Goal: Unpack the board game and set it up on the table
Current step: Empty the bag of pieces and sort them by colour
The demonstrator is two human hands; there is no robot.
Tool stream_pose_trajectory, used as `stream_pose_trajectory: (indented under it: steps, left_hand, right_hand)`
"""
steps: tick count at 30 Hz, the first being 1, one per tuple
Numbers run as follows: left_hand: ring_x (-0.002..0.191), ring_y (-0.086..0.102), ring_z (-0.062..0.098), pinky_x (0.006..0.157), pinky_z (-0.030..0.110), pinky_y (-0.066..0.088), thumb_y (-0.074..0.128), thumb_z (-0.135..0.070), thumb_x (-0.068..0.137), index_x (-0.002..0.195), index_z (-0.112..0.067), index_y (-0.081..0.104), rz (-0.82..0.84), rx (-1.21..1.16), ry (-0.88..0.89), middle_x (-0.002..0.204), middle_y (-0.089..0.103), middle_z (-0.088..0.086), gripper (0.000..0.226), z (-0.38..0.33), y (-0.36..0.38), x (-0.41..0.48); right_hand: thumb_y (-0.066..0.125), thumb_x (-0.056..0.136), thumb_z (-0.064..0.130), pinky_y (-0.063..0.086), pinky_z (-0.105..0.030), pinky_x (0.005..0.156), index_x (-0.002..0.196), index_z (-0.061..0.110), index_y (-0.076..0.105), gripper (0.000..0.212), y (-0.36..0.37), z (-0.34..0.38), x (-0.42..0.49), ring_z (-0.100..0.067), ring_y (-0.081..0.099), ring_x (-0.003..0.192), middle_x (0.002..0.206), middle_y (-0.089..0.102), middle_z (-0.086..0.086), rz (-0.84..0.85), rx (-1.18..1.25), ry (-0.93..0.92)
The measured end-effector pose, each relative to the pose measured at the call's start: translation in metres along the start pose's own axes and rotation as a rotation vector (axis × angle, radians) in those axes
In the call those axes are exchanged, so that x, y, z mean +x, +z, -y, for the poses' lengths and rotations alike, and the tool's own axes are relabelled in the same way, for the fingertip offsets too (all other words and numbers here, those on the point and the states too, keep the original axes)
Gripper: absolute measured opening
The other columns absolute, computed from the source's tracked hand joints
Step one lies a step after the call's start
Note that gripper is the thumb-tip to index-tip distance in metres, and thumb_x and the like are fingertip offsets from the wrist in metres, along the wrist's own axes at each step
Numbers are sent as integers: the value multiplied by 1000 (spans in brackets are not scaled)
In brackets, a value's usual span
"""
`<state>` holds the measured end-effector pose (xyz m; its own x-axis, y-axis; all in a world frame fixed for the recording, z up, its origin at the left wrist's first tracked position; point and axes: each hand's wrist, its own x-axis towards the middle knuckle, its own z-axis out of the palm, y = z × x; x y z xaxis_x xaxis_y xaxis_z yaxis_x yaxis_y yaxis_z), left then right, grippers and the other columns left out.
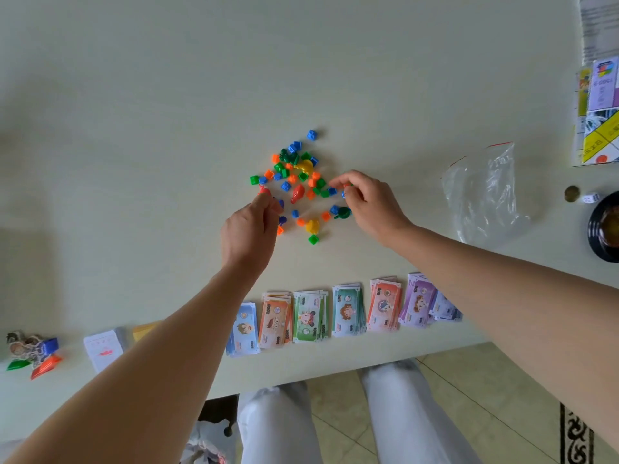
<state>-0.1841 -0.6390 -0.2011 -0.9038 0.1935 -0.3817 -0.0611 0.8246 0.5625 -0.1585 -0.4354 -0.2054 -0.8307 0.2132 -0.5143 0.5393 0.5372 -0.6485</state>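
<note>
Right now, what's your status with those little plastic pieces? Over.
Left hand pinches a red piece; right hand pinches a blue piece. Plastic game pieces scattered mid-table. Nothing blocking; plastic bag lies off right.

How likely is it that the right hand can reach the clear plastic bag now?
Probably yes: the clear plastic bag lies to the right of the right hand, with only bare table between them, though its fingers pinch small pieces.

loc: home rm | tile floor (445, 390) | patterned rug (576, 437) | play money (348, 309) on table (167, 128)
</note>
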Motion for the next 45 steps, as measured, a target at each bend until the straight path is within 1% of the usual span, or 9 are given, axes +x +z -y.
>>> stream_pose_trajectory:
  steps: [7, 11, 15, 19, 26, 33, 37, 40, 45]
  left_hand:
    - [50, 40, 15, 48, 26, 27, 33, -2, 90, 86, -14, 63, 33, -211, -194, 57, 48, -4, 32, 10, -11, -5]
    - [43, 37, 10, 43, 20, 27, 34, 0, 89, 82, -13, 61, 39, -595, -466, 57, 44, 2, 31, 13, -21, -4]
    - [35, 30, 7, 38, 14, 21, 36, -4, 93, 81, -13, 58, -15, -887, -640, 57, 43, 3, 26, 26, -41, -7]
    - [36, 30, 9, 40, 15, 19, 44, -25, 100, 72, -13, 56, 5, -981, -672, 55, 50, 0, 33, 58, -62, -11]
    - [47, 39, 14, 43, 18, 29, 47, -19, 94, 65, -14, 51, 18, -799, -674, 57, 50, 0, 30, 121, -113, -16]
    - [72, 50, 20, 57, 27, 32, 44, -6, 88, 95, -13, 66, 80, -152, -380, 86, 60, 4, 25, 187, -148, -10]
    - [85, 55, 28, 68, 24, 31, 44, -3, 90, 102, -10, 64, 56, -50, -269, 103, 54, 11, 24, 214, -159, -2]
    - [84, 57, 32, 71, 26, 36, 45, -1, 89, 102, -9, 63, 17, 0, -184, 106, 52, 13, 23, 226, -163, 7]
    - [79, 54, 35, 66, 39, 44, 50, 3, 85, 98, -6, 62, -51, 108, -42, 102, 50, 16, 20, 237, -166, 13]
  right_hand:
    - [48, 96, 15, 37, -23, 64, 88, 12, 66, 21, 16, 21, 3, -7, 51, 67, 77, 62, 13, -19, 24, -35]
    - [45, 100, 27, 35, -23, 47, 67, 13, 57, 38, 20, 49, -1, -7, 39, 43, 45, 46, 12, 168, 405, 170]
    - [46, 100, 29, 34, -17, 39, 69, 12, 55, 36, 38, 83, -7, -13, 46, 45, 57, 52, -1, 345, 530, 343]
    - [46, 99, 34, 30, -16, 40, 70, 16, 55, 35, 67, 111, -9, -9, 41, 45, 61, 53, 0, 427, 399, 394]
    - [46, 99, 32, 32, -21, 47, 69, 15, 56, 36, 144, 166, -13, -11, 40, 50, 60, 48, 2, 428, 160, 249]
    - [47, 95, 14, 51, -36, 78, 94, 3, 61, 18, 216, 213, 5, -15, 55, 78, 94, 63, 2, 369, 29, 142]
    - [51, 93, 11, 41, -23, 74, 100, 4, 65, 17, 241, 233, 15, -16, 56, 84, 95, 63, 3, 280, -152, 35]
    - [54, 89, 7, 45, -29, 84, 94, 9, 66, 13, 257, 238, 20, -23, 59, 92, 105, 64, -8, 217, -234, -79]
    - [52, 83, -3, 44, -32, 78, 97, 5, 65, 21, 278, 238, 22, -30, 59, 89, 102, 55, -15, 179, -338, -320]
